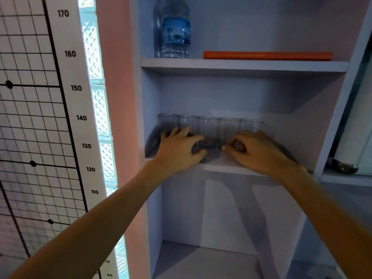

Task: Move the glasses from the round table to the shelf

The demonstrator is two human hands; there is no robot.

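Your middle shelf [237, 167] carries five clear glasses [209, 125] in a touching row at the back. The shelf above [241, 66] holds a bottle [175, 29] and an orange book [267, 55].

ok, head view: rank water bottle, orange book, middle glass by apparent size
1. Orange book: longest span.
2. Water bottle: top cropped, so its place against the book is unsure.
3. Middle glass: smallest, partly hidden by hands.

Clear glasses [208, 125], pale lilac shelf [241, 66], orange book [267, 55].
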